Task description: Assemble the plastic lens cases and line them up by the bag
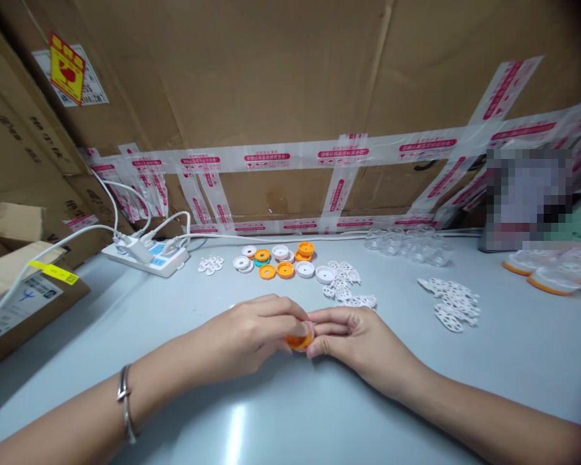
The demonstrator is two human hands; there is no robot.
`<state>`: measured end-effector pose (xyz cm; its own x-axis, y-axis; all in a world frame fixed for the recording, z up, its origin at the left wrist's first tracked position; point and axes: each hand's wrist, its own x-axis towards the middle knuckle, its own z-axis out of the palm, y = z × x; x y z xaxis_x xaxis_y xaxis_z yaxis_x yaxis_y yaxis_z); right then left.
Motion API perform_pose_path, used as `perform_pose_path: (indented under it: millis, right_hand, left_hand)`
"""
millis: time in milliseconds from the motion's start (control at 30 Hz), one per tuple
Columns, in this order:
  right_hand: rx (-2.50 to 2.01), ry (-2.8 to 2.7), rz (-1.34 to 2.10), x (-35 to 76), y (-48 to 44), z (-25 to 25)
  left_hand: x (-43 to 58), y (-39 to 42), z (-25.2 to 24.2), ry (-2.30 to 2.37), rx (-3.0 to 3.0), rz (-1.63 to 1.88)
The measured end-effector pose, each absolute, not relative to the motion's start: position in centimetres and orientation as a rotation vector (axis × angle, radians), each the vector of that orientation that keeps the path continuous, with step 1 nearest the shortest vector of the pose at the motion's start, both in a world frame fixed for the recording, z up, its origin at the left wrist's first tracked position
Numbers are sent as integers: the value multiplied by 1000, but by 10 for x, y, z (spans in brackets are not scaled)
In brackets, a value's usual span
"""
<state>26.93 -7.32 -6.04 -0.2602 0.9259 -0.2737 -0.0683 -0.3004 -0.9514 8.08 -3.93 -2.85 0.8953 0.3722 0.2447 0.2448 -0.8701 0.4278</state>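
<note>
Between both hands, just above the grey table, is a round orange plastic cup-like part (299,340). My left hand (256,329) grips it from the left, fingers curled over its top and partly hiding it. From the right, my right hand (356,339) pinches its rim with thumb and fingertips. Beyond the hands lie loose round orange parts (285,270) and white round parts (305,269), some stacked. Flat white openwork plastic pieces (351,299) lie just past my right hand.
A white power strip (150,257) with cables sits at the back left. Clear plastic domes (407,245) stand along a taped cardboard box (290,77). More white openwork pieces (452,303) and clear-topped orange items (554,279) are to the right. Small white pieces (210,264) lie near the strip.
</note>
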Motion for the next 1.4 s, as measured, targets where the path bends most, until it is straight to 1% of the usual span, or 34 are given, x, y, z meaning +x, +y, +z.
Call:
perform_pose_path:
  millis: [167,400,800,1033,1200,1400]
  right_hand:
    - [-1209,-1131,1681,270,-71,-62]
    - [-1112,-1178,1666,273,-70,-64]
    - [-940,-1196,1705,274,-73,-63]
    - [-1002,-1168,1687,272,-77,-54]
    - [-1012,-1161,1729,273,-74,-58]
    - [-1024,-1206,1626,272,-72,-65]
  left_hand:
    - [82,-40,-24,517,2548,437]
    - [83,-35,-29,571,2459,540]
    - [87,-42,-36,659,2514,630]
    - [89,-46,-36,719,2377,728]
    - [88,-45,-39,744,2266,727]
    - [90,-44,-46,803,2150,784]
